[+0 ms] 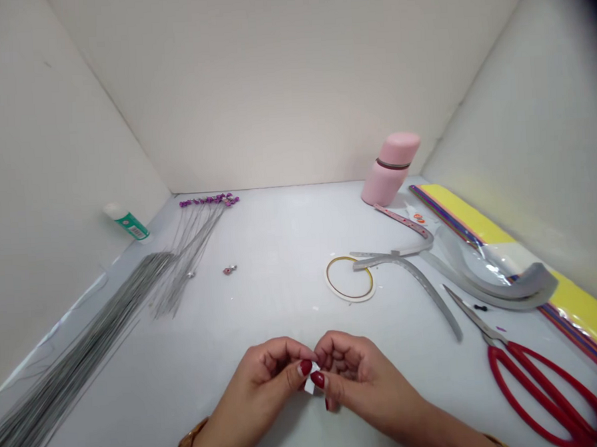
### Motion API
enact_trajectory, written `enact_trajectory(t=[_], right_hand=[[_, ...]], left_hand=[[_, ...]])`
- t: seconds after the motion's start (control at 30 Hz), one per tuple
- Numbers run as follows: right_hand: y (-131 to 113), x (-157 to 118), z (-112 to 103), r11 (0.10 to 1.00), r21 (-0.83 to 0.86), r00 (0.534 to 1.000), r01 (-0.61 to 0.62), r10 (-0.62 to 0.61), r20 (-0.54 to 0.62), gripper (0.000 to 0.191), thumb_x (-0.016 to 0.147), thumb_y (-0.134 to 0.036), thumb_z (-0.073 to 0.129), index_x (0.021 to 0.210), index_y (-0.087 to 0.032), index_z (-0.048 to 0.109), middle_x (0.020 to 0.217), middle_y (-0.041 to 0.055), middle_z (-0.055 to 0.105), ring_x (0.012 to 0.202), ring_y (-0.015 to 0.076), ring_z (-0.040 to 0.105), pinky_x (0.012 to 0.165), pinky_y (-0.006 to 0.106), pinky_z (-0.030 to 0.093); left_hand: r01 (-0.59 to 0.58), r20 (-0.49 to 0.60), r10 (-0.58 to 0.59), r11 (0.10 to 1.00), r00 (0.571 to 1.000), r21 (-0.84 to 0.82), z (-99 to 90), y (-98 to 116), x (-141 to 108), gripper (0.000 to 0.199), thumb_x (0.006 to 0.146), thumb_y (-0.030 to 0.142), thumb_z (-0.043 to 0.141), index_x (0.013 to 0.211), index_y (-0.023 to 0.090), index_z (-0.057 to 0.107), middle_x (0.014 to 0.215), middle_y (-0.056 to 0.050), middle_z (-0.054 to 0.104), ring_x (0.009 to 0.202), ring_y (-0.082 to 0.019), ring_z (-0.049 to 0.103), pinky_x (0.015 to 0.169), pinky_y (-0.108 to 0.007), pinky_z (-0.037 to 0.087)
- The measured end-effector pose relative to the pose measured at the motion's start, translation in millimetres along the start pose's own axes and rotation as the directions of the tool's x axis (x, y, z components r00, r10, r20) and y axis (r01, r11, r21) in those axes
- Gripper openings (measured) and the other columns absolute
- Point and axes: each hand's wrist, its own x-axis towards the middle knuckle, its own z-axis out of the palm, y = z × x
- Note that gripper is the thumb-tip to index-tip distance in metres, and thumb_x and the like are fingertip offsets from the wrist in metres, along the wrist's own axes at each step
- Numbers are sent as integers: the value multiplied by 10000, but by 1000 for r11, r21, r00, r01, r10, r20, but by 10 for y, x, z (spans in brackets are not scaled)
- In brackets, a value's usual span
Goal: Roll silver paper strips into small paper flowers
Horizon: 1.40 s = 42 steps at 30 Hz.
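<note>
Close together at the front middle of the table, my left hand [266, 378] and my right hand [359, 380] both pinch a small piece of white paper [311, 385] between thumbs and fingertips. The fingers cover most of it, so its full shape is hidden. Beyond the hands lies a roll of thin white tape [330, 286], with a grey strip [416, 274] reaching over its rim. A tiny red and silver piece [229, 270] rests on the table to the left.
Grey wires [99, 334] lie along the left, near purple-tipped stems [208, 218] and a glue stick [128, 222]. On the right are red-handled scissors [529, 378], a curled grey strip [512, 292], colored sheets [468, 218] and a pink bottle [390, 168]. White walls enclose the table.
</note>
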Motion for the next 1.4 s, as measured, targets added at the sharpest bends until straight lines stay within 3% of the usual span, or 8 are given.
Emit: enact_trajectory(t=[0.27,0.4,0.6,0.83,1.0,1.17,1.27,1.4], right_hand=[[21,11,32,995,97,996,-16,24,-84,249,675,-308,681,653,-154,487,469,-61,521,394,62,477,420,173,375],[0,13,26,982,186,996,-27,43,-82,266,665,-331,682,640,-149,490,443,-53,548,355,61,480,389,162,343],[-5,-10,32,977,213,998,-4,16,-55,249,675,-322,676,627,-126,530,440,-33,555,402,61,483,438,166,341],[-21,-2,28,981,195,1000,-1,5,-18,296,744,-389,602,632,-125,528,491,-23,550,401,64,497,423,170,338],[-13,-12,40,986,164,998,19,-9,-61,272,765,-379,588,685,-121,553,512,-28,536,436,63,500,454,175,353],[34,-50,37,990,-48,985,130,-134,-109,165,782,-313,578,809,-151,560,619,-11,549,513,85,517,501,196,409],[59,-59,-6,854,-394,917,339,-393,-65,252,786,-196,563,1037,-205,544,785,21,584,624,114,554,591,227,445],[67,-56,-61,631,-647,856,428,-512,67,203,805,-130,512,964,-206,612,715,24,621,636,135,567,600,228,438]], left_hand=[[-203,19,208,924,978,325,-25,-18,-8,164,811,203,537,929,174,647,785,-38,633,725,-147,578,673,-240,447],[-372,56,396,794,917,481,2,-61,-32,331,760,100,585,1068,223,584,814,-24,584,753,-139,559,689,-232,443],[-493,124,519,669,846,556,28,-93,-85,472,821,17,423,1213,279,445,959,-52,542,847,-145,536,738,-244,440],[-468,169,443,751,880,466,3,-59,-74,410,843,52,388,1187,255,479,918,-57,539,843,-159,534,743,-268,438],[-193,-116,223,955,968,226,52,-104,-55,176,824,214,515,989,176,561,852,-56,616,785,-169,578,704,-262,454],[-38,-149,54,993,987,112,68,-65,-54,217,813,319,527,730,132,598,685,-36,635,687,-153,561,642,-235,434],[2,-149,14,994,989,111,51,-51,-42,234,811,329,525,726,127,607,681,-23,618,664,-133,524,621,-215,411],[29,-116,-21,998,993,63,54,-58,-21,236,810,318,522,696,125,592,609,6,572,612,-112,492,592,-198,393]])
